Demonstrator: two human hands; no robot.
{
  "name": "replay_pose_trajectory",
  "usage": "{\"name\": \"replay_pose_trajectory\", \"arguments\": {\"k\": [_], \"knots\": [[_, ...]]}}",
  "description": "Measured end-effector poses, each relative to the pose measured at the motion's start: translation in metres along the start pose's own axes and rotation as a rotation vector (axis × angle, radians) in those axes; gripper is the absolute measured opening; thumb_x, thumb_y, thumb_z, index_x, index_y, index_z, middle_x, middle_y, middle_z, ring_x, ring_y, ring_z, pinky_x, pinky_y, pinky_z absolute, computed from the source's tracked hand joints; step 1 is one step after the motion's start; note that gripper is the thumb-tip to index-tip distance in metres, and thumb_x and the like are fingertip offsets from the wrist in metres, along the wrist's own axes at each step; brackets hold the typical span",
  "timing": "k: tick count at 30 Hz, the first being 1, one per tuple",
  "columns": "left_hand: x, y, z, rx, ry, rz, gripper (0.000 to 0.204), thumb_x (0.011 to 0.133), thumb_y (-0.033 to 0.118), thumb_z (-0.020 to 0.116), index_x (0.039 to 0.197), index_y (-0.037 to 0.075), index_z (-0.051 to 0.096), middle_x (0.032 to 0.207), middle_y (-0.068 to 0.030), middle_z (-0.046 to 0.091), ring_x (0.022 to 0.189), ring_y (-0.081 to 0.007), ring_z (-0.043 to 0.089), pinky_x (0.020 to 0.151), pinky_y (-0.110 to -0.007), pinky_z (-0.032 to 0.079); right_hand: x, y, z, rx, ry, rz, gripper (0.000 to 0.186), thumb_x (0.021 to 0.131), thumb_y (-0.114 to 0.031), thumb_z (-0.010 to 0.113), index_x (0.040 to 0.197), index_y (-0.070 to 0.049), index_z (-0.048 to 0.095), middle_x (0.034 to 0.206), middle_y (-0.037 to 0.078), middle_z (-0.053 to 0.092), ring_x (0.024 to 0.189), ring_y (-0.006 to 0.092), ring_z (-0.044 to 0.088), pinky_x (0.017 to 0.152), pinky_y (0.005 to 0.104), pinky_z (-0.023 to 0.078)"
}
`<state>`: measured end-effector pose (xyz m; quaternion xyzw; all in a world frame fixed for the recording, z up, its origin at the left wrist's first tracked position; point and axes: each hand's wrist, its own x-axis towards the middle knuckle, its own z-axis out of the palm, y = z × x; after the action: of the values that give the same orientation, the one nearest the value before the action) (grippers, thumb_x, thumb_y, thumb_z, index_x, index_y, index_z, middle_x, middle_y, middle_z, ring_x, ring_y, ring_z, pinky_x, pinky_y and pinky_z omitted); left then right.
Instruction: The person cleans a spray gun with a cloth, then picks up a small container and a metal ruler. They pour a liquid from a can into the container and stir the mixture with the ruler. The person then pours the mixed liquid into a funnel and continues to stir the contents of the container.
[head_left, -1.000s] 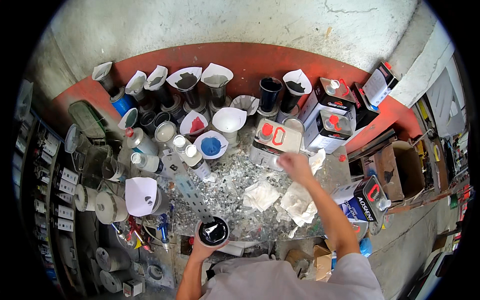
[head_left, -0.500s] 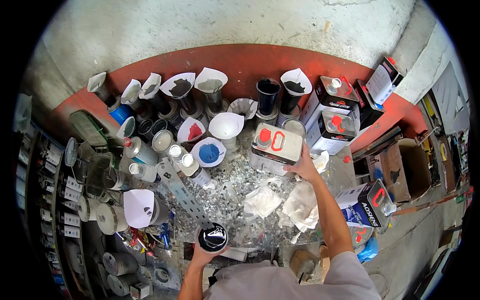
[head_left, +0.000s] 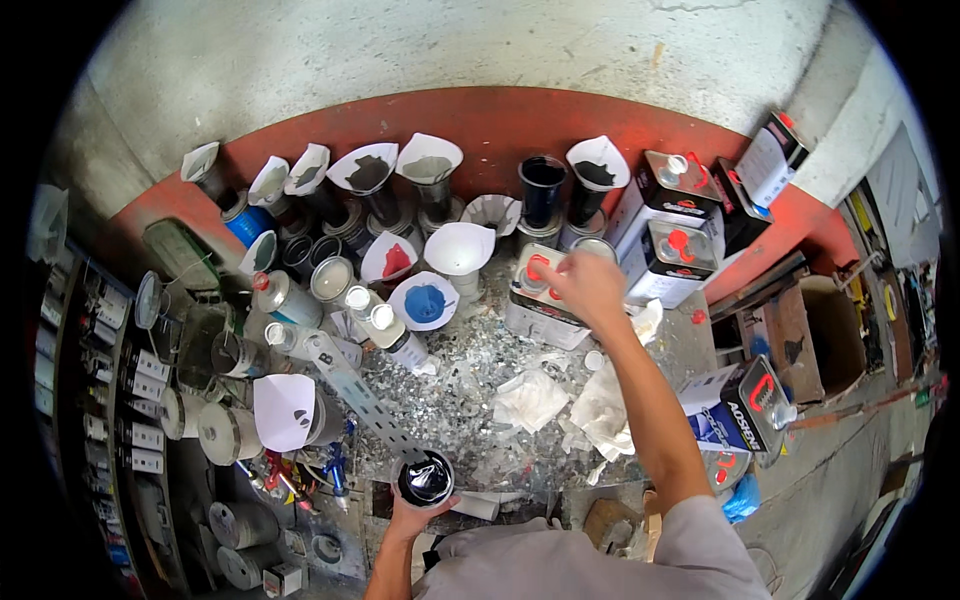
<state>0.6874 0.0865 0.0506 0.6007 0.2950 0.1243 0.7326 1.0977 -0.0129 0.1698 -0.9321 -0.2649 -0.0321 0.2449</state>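
Note:
At the bench's near edge, my left hand (head_left: 415, 515) is wrapped round a cup of glossy black paint (head_left: 428, 480). A long perforated metal mixing stick (head_left: 360, 400) stands tilted in the cup, its upper end leaning away to the left. My right hand (head_left: 590, 288) is over a rectangular metal can (head_left: 545, 318) in the middle of the bench. Its bent fingers are closed at the can's red cap (head_left: 538, 268), partly covering the top and handle. Crumpled white tissues (head_left: 530, 400) and a small white cap (head_left: 594, 360) lie nearer me, by my right forearm.
Cups with paper strainers (head_left: 370, 175) line the back. Strainers with blue (head_left: 424, 303) and red (head_left: 388, 262) paint stand mid-left, beside white-capped bottles (head_left: 400, 340). More metal cans (head_left: 670, 255) stand right; a blue-and-white can (head_left: 735, 405) is at the right edge. Spray guns (head_left: 335, 470) hang at left.
My right hand has moved from the can's right side up onto its top, at the red cap. A small white cap now shows beside the tissues. My left hand still holds the cup.

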Motion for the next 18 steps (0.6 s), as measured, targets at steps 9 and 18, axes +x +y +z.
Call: {"name": "replay_pose_trajectory", "arguments": {"k": [9,18], "knots": [[-0.007,0.021,0.021,-0.070,-0.059,0.004,0.071,0.059,0.005,0.089,0.122,0.007,0.058,0.119,-0.0045,0.062,0.109,-0.0172,0.057,0.095,-0.033,0.046,0.047,-0.021,0.015,-0.145,-0.283,0.120,0.049,0.070,-0.041,0.073,0.097,0.000,0.073,0.101,0.023,0.071,0.097,0.0365,0.070,0.084,0.0438,0.056],[-0.014,0.016,0.021,-0.093,-0.071,0.042,0.067,0.060,0.004,0.091,0.120,0.004,0.060,0.114,-0.0055,0.066,0.104,-0.0153,0.062,0.093,-0.032,0.051,0.039,-0.024,0.036,-0.110,-0.148,0.110,0.031,0.076,-0.021,0.066,0.093,0.005,0.071,0.099,0.028,0.069,0.097,0.0422,0.068,0.085,0.0476,0.054]]}}
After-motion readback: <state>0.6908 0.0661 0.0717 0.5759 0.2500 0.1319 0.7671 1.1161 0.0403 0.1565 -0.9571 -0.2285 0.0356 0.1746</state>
